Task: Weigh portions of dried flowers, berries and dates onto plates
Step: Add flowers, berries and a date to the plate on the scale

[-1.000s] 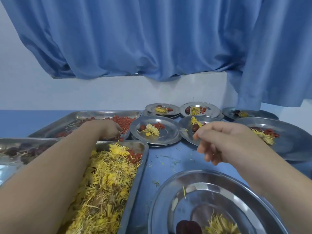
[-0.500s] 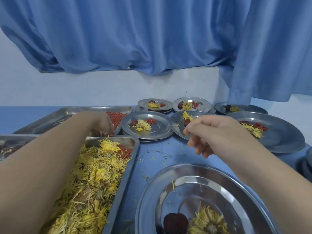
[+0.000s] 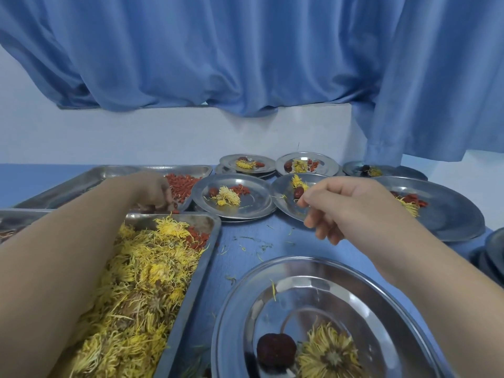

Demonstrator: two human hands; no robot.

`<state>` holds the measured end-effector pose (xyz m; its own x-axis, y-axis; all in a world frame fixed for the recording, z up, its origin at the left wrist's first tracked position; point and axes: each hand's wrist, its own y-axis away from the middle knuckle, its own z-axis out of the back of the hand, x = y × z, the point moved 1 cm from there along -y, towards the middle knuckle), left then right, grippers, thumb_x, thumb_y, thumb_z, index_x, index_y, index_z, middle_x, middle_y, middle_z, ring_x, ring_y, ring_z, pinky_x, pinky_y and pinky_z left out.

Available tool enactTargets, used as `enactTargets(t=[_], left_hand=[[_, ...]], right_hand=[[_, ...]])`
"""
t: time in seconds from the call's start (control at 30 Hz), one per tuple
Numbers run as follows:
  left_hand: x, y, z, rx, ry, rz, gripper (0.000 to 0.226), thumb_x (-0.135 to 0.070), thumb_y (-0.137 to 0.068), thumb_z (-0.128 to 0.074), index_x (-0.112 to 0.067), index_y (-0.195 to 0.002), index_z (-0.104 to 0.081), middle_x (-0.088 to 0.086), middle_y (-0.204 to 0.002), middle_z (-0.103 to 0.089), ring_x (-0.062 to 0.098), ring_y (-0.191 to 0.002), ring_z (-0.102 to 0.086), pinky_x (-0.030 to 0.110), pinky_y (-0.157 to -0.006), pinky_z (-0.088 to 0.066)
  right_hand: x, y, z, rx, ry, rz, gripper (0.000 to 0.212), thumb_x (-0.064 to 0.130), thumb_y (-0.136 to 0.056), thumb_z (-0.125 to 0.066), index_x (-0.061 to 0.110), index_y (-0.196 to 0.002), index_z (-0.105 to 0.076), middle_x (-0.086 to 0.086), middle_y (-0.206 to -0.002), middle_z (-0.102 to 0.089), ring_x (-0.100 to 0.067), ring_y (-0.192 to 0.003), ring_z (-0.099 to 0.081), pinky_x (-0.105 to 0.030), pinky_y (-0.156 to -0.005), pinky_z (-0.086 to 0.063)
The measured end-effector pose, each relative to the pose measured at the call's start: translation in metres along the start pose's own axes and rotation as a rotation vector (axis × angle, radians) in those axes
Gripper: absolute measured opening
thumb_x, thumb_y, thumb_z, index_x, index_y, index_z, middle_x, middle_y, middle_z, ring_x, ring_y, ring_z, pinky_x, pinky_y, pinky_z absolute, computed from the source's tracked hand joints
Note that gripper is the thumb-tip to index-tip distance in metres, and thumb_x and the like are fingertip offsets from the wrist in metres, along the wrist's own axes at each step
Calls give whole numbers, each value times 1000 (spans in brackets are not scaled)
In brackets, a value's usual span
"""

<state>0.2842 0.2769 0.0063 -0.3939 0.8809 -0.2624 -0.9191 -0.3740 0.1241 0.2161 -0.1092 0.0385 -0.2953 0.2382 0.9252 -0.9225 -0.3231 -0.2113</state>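
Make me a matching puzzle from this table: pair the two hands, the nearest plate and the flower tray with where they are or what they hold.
Things:
1. left hand
2. right hand
3. nearest plate
4. flower tray

States:
A. holds one dark date and one yellow flower
B. reaches into the berry tray
C. heaped yellow, a few red berries in the far corner
D. fingers curled, beside a far plate

Pairs: 1-B, 2-D, 3-A, 4-C

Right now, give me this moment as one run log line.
left grip in berry tray, fingers curled on berries | right grip over far plate edge, fingertips pinched, contents unseen | near plate: flower, date, no berries seen
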Motion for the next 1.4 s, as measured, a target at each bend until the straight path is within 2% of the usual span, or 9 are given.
enactTargets(t=[0.17, 0.4, 0.53, 0.67, 0.8, 0.9, 0.97, 1.13, 1.4], left_hand=[[-4, 5, 10, -139, 65, -73, 13, 2, -80, -71, -11, -79, -69, 4, -75, -71, 14, -61, -63, 23, -55, -43], [5, 8, 8, -180, 203, -69, 11, 4, -81, -70, -7, -81, -69, 5, -72, -73, 12, -54, -69, 22, -54, -49], [2, 17, 15, -232, 366, -136, 9, 3, -81, -73, -6, -83, -70, 12, -78, -74, 18, -64, -73, 28, -65, -58], [-21, 47, 22, -127, 586, -252, 10, 2, -83, -71, -7, -89, -70, 13, -84, -74, 26, -77, -74, 31, -74, -59], [-61, 101, 12, 16, 750, -366, 12, 4, -83, -69, -7, -89, -68, 11, -79, -72, 20, -71, -71, 22, -67, -58], [-87, 143, -2, 180, 838, -428, 16, -1, -74, -73, -6, -88, -67, 11, -77, -70, 19, -66, -69, 31, -71, -60], [-104, 168, -9, 242, 816, -469, 20, -2, -71, -78, -8, -87, -66, 10, -77, -70, 20, -67, -68, 37, -73, -55], [-139, 208, -25, 259, 645, -569, 11, 4, -86, -66, -7, -88, -69, 5, -78, -74, 17, -70, -71, 21, -68, -56], [-158, 233, -34, 235, 448, -599, 26, 1, -93, -59, -13, -112, -70, -4, -105, -75, 1, -93, -69, 19, -78, -56]], right_hand=[[2, 0, 1, -17, 2, 11, 18, 15, -86, -58, 9, -72, -69, 1, -56, -66, -9, -46, -55, -21, -44, -41], [0, -1, 3, -21, 36, 32, 18, 18, -85, -58, 13, -72, -70, 1, -57, -67, -8, -48, -55, -21, -46, -40], [1, -3, 5, -37, 5, 18, 19, 17, -85, -58, 13, -71, -70, 1, -56, -66, -9, -46, -54, -18, -42, -39], [7, 0, 9, -44, -17, 20, 18, 18, -85, -59, 11, -72, -70, 0, -54, -65, -10, -45, -52, -15, -39, -39], [19, 5, 14, -63, -50, 44, 18, 14, -85, -59, 13, -69, -68, 1, -51, -62, -11, -41, -49, -16, -39, -36], [28, 9, 18, -58, -57, 81, 19, 14, -84, -58, 14, -68, -68, 1, -52, -63, -12, -43, -49, -20, -41, -36], [33, 12, 20, -44, -66, 98, 17, 14, -84, -58, 13, -70, -68, -1, -54, -64, -14, -45, -49, -21, -43, -37], [47, 21, 24, -35, -15, 159, 13, 16, -82, -59, 10, -76, -69, 0, -55, -65, -15, -48, -52, -22, -46, -37], [75, 52, 38, -51, 63, 296, 17, 22, -84, -57, 18, -72, -69, 2, -60, -69, -11, -51, -57, -26, -49, -41]])
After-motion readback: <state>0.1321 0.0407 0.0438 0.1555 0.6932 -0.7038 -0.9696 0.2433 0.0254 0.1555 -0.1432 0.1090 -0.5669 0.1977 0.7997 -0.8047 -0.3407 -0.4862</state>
